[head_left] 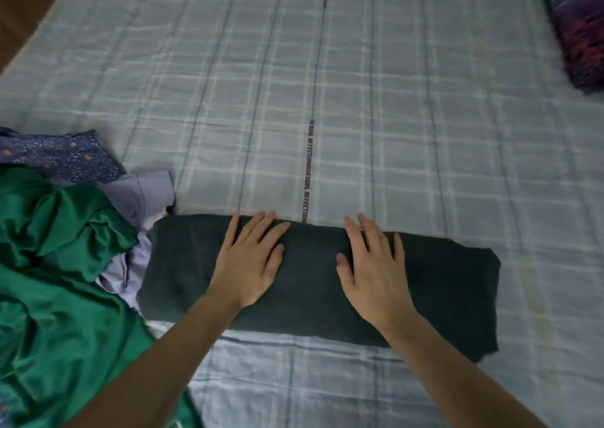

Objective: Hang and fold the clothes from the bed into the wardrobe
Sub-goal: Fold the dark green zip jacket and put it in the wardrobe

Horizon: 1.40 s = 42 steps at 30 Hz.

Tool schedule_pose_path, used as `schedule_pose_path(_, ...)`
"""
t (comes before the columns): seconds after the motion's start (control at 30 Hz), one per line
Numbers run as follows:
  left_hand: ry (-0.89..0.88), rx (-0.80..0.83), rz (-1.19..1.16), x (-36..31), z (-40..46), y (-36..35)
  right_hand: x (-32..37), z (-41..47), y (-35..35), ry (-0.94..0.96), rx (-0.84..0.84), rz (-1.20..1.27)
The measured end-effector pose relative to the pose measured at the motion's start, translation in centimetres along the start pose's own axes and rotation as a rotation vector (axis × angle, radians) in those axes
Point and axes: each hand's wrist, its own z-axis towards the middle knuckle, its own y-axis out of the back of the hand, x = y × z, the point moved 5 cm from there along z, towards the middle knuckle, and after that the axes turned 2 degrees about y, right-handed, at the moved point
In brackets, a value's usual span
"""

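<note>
A dark green folded garment of matt, slightly coarse knit cloth lies on the bed's thin, creased checked cotton-like sheet; at the bed's left edge, a bright green garment shows a smooth satin sheen beside soft matt lilac cloth and a speckled navy printed fabric

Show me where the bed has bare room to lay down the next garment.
Most room: the checked bedsheet beyond the folded dark green garment, running back to the patterned pillow at far right. A narrower strip lies in front of the garment. The left is crowded: bright green cloth, lilac garment, and speckled blue fabric piled together. Both hands press flat on the fold.
</note>
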Motion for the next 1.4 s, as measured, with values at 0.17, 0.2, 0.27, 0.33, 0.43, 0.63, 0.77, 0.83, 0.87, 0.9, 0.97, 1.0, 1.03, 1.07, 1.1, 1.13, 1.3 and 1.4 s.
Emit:
schedule_pose_path(0.17,0.127,0.004,0.031,5.5,0.2,-0.6,-5.6,-0.4,-0.3,0.133,0.020,-0.056)
schedule_pose_path(0.2,0.196,-0.010,-0.025,7.3,-0.1,-0.5,-7.5,-0.7,0.3,0.071,-0.016,-0.104)
schedule_pose_path(0.27,0.226,0.001,-0.107,9.7,-0.8,-1.1,-11.6,-2.1,0.8,-0.128,-0.027,-0.121)
schedule_pose_path(0.33,0.224,0.025,-0.141,10.3,-0.9,-2.0,-14.1,-3.3,0.2,-0.243,0.035,-0.067)
schedule_pose_path(0.43,0.293,0.038,-0.150,9.7,-0.2,-2.0,-14.7,-3.2,-0.6,-0.244,0.070,-0.058)
schedule_pose_path(0.63,0.255,0.075,0.014,7.8,2.2,0.7,-14.9,-2.9,-1.1,-0.252,0.066,-0.100)
schedule_pose_path(0.77,-0.069,0.107,-0.142,0.1,5.9,2.5,-14.9,-2.8,-1.0,-0.266,0.060,-0.037)
schedule_pose_path(0.83,-0.030,0.325,-0.228,-2.5,7.6,1.6,-14.3,-3.4,0.3,-0.329,-0.019,0.067)
schedule_pose_path(0.87,0.008,0.444,-0.240,-3.0,8.4,0.9,-13.6,-4.1,1.3,-0.337,-0.099,0.105)
schedule_pose_path(0.9,0.047,0.542,-0.276,-3.3,9.1,0.5,-12.5,-5.0,2.4,-0.305,-0.196,0.119)
schedule_pose_path(0.97,0.109,0.734,-0.363,-3.6,9.7,0.3,-9.6,-7.2,3.0,-0.171,-0.317,0.143)
schedule_pose_path(1.0,0.116,0.830,-0.347,-3.9,9.7,0.2,-8.0,-8.3,2.4,-0.102,-0.301,0.157)
schedule_pose_path(1.03,0.111,0.907,-0.297,-4.3,9.6,0.2,-6.6,-9.2,1.2,-0.040,-0.241,0.162)
schedule_pose_path(1.07,0.106,0.973,-0.244,-4.6,9.3,0.3,-5.5,-9.8,-0.2,0.002,-0.155,0.152)
schedule_pose_path(1.1,0.107,1.053,-0.210,-5.0,8.9,0.6,-4.8,-10.1,-1.6,0.016,-0.063,0.143)
schedule_pose_path(1.13,0.118,1.140,-0.193,-5.2,8.3,0.9,-4.5,-10.2,-2.7,0.005,0.005,0.145)
schedule_pose_path(1.3,0.017,1.229,-0.110,-6.5,5.6,3.8,-4.0,-8.7,-1.3,-0.165,0.110,0.250)
schedule_pose_path(1.4,-0.099,1.064,-0.095,-7.2,3.3,6.1,-2.9,-8.9,2.3,-0.243,0.166,0.279)
